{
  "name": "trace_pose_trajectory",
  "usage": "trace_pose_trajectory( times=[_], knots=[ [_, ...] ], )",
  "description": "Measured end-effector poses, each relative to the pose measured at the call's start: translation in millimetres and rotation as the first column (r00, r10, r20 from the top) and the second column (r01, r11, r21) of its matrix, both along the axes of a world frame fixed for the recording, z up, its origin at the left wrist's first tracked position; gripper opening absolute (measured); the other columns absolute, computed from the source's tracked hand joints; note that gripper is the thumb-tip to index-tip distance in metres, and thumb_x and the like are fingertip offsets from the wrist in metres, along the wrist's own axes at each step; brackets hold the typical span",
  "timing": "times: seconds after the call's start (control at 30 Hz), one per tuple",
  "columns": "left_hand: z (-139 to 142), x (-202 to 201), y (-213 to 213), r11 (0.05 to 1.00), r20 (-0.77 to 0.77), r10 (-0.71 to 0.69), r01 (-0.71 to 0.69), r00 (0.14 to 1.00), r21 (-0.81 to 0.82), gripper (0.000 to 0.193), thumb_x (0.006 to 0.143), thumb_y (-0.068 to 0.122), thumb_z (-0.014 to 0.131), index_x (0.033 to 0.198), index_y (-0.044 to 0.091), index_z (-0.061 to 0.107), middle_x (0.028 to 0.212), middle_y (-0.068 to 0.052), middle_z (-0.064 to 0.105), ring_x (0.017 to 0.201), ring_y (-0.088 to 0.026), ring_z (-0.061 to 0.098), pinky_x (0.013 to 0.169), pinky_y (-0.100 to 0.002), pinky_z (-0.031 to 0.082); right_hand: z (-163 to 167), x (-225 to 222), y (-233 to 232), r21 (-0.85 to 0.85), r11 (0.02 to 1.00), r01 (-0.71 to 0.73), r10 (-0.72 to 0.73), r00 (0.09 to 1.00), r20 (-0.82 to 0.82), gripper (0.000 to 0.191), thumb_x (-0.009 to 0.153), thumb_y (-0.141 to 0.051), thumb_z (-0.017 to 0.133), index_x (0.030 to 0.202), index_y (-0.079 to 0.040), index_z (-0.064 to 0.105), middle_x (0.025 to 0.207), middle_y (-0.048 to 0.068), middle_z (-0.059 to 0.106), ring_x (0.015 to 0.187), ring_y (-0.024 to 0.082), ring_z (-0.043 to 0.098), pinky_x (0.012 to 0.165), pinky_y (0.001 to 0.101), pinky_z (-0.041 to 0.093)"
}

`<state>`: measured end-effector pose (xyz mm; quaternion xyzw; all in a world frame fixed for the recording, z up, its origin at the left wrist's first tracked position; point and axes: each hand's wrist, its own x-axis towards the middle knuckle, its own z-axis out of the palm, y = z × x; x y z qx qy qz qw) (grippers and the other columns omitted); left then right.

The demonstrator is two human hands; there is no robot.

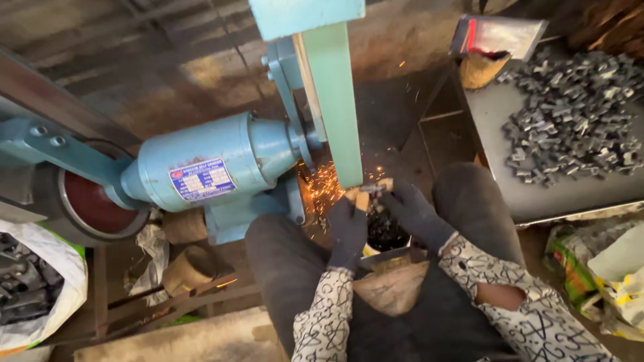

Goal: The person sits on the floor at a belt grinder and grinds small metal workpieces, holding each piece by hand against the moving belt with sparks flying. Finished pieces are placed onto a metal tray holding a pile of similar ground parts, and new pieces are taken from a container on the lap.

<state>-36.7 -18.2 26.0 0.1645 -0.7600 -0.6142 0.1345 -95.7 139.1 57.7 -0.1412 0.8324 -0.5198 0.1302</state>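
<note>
Left hand: I see my left hand (347,231) in a dark glove, fingers curled tight around a small wooden block (361,199), pushing it up toward the belt.
Right hand: my right hand (414,211), also gloved, has its fingertips pinched on a small metal workpiece (376,190) from the right side.
Workpiece: it sits between my 2 hands, just beside the wooden block and pressed against the lower end of the green sanding belt (333,100); I cannot tell its exact shape.
Sparks: an orange spray of sparks (320,188) fans out to the left of the contact point, in front of the machine body.
Machine: a light blue belt grinder motor (215,164) lies to my left, with a label plate on its side and a dark red wheel (94,204) at its far end.
Below the hands: a dark container of black pieces (386,231) rests between my knees, just under the hands.
Tray: a grey metal tray (570,191) to my right carries a heap of small grey metal parts (577,114).
Sack: a white sack (40,288) with dark metal pieces stands at the lower left.
Sleeves: both my arms wear white sleeves (329,315) with black scribble print.
</note>
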Motion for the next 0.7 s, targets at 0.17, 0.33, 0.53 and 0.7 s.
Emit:
trace_pose_trajectory(
  times=[0.17,0.33,0.53,0.7],
  knots=[
    [30.7,13.0,-9.3,0.898,0.121,-0.045,-0.012,0.992,0.439,0.025,0.101,0.019,0.066,0.110,-0.003,0.073,0.089,-0.004,0.071,0.075,-0.011,0.063,0.065,-0.028,0.050,30.9,14.0,-0.6,-0.165,0.973,-0.160,0.117,0.962,-0.247,0.032,0.092,-0.013,0.065,0.122,-0.001,0.066,0.110,0.011,0.073,0.103,0.015,0.070,0.086,0.0335,0.056],
    [33.9,23.2,-9.7,0.916,0.030,-0.041,0.026,0.999,0.400,0.033,0.093,0.010,0.068,0.124,0.000,0.063,0.102,-0.007,0.070,0.085,-0.012,0.069,0.076,-0.025,0.057,38.9,16.0,-9.9,-0.091,0.995,-0.043,0.059,0.981,0.186,0.022,0.093,-0.015,0.068,0.112,-0.003,0.068,0.088,0.004,0.074,0.078,0.011,0.068,0.071,0.0297,0.055],
    [22.1,12.8,-7.7,0.948,0.067,0.071,-0.088,0.995,0.307,0.028,0.097,0.011,0.071,0.121,-0.002,0.065,0.096,-0.008,0.070,0.082,-0.012,0.064,0.071,-0.027,0.054,27.1,-0.8,-19.8,-0.262,0.962,-0.072,0.141,0.957,0.255,0.020,0.098,-0.015,0.062,0.105,0.000,0.072,0.082,0.002,0.073,0.072,0.008,0.066,0.067,0.0263,0.055],
    [27.2,-1.1,0.2,0.941,-0.006,0.080,-0.074,0.997,0.329,0.025,0.102,0.020,0.062,0.108,-0.002,0.070,0.081,-0.004,0.071,0.070,-0.010,0.066,0.065,-0.027,0.055,12.9,-15.5,-34.9,-0.195,0.981,0.010,0.050,0.954,0.297,0.018,0.098,-0.014,0.062,0.105,0.002,0.069,0.081,0.004,0.071,0.069,0.009,0.064,0.061,0.0282,0.053]
  ],
)
